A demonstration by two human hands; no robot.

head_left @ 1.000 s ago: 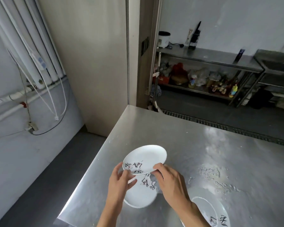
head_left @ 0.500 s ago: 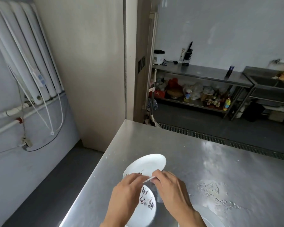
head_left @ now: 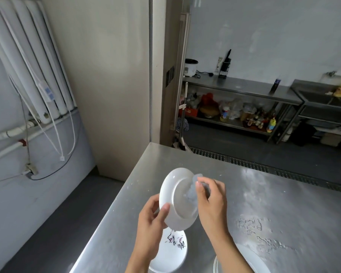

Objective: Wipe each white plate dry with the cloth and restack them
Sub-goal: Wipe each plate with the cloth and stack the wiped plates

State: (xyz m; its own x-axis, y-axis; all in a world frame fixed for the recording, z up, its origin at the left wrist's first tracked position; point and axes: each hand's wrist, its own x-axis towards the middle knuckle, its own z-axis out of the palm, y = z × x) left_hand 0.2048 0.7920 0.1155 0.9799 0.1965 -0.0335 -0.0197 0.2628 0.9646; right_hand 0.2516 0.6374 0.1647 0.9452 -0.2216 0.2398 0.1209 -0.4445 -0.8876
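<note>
Plate [head_left: 177,200] held tilted, underside showing, over surface's [head_left: 274,194] left edge. Left hand [head_left: 152,223] grips its rim; right hand [head_left: 211,203] pinches cloth [head_left: 193,191] against base. Risk: wet rim slips under wiping pressure, hits plate below [head_left: 171,255].

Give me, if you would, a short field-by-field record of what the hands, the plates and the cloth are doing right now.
left hand: grips the lower left rim of the held plate
held plate: tilted, lifted, underside toward the camera
right hand: presses the bunched pale cloth on that underside
lettered plate: flat on the steel table, below the held one
third plate: lower right, cut off by the frame
</note>
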